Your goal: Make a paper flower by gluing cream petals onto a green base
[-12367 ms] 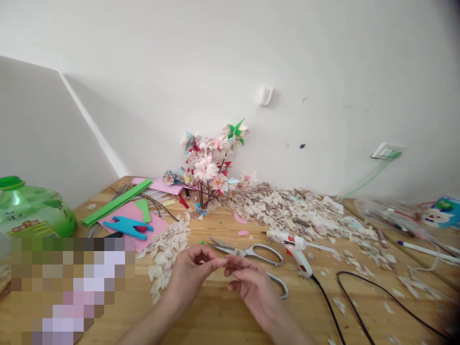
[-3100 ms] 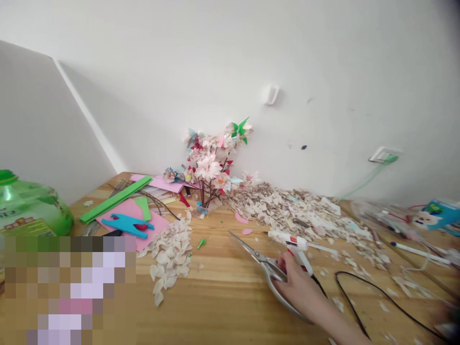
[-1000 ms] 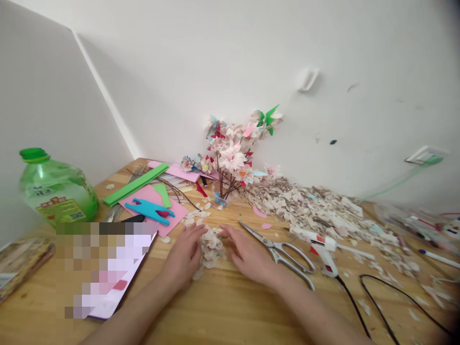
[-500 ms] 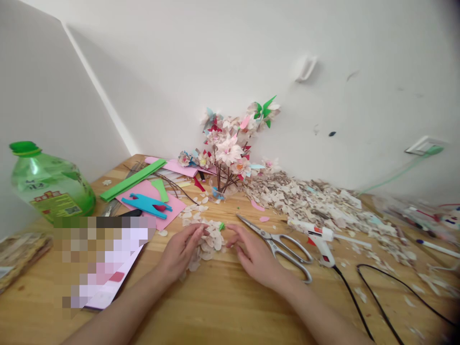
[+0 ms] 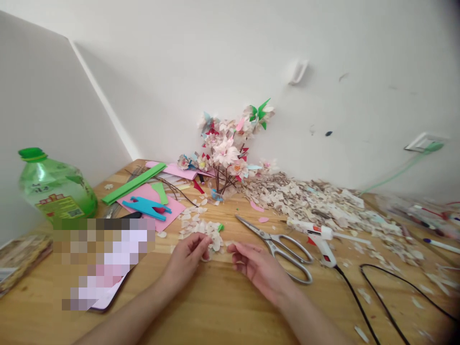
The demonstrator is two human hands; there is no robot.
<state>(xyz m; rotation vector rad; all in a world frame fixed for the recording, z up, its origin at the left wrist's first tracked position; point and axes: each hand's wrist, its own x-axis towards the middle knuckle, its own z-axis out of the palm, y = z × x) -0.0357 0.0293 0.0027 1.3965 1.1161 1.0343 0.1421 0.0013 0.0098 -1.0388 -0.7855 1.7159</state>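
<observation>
A loose heap of thin, off-white, petal-shaped flakes (image 5: 206,229) is lying on the pale wooden tabletop (image 5: 215,311), just left of the grey metal scissors with looped handles (image 5: 265,235). The left hand (image 5: 189,256), left of the scissors, is touching the heap's near edge with thumb and forefinger drawn together; whether a flake is sitting between them, I cannot tell. The right hand (image 5: 258,268), just in front of the scissors, is hovering half-curled, thumb close to its fingers; its hold, too, is staying unclear. The flakes are looking almost weightless, dry and brittle, so they are probably calling for a light fingertip pinch at one edge; squeezing is likely cracking them.
</observation>
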